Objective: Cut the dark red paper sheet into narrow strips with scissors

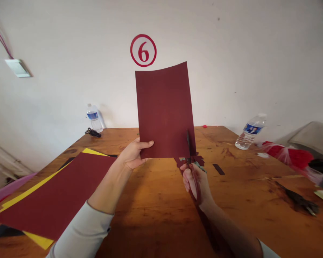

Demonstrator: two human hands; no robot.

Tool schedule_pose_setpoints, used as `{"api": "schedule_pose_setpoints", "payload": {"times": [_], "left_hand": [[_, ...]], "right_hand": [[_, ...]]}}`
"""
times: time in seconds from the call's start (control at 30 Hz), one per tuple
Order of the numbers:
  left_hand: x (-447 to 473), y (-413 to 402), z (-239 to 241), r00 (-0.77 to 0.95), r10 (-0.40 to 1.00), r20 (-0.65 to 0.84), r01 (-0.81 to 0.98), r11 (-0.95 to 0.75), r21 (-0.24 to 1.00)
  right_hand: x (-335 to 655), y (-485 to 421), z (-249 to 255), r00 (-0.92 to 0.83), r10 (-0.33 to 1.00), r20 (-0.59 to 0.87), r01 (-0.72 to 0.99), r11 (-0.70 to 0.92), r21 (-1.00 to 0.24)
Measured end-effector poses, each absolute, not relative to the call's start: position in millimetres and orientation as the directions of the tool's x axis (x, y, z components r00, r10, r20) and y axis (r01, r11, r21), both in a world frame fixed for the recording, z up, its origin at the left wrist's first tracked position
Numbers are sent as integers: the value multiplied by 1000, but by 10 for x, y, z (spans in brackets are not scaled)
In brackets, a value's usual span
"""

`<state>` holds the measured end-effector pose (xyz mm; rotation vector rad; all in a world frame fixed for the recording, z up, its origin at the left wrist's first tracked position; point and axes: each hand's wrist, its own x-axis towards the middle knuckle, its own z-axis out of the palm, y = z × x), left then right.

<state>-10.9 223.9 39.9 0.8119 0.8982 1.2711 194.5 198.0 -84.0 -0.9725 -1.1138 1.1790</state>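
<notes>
A dark red sheet of paper (164,107) is held upright above the table, its top edge slightly curved. My left hand (136,152) pinches its lower left corner, thumb in front and fingers behind. My right hand (197,181) is closed around the handles of a pair of scissors (188,147). The blades point up at the sheet's lower right part, with one blade visible in front of the paper. Below and behind the scissors, small dark red and greyish paper scraps (200,159) lie on the table.
Dark red and yellow sheets (70,186) are stacked at the left of the wooden table (156,200). Water bottles stand at the back left (94,117) and right (250,132). Keys (93,132) lie by the left bottle. A dark tool (298,199) and a red bundle (288,154) are at right.
</notes>
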Motion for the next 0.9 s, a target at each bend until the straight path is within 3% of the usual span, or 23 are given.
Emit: {"api": "schedule_pose_setpoints", "payload": {"times": [0.57,0.9], "left_hand": [[-84,2195,472,40,989,-142,-408,146,901],[-121,2244,400,105,988,-109,-406,142,903]], "right_hand": [[1939,1978,-837,15,984,176,-170,176,-970],[1927,1993,-810,36,981,192,-183,195,-964]]}}
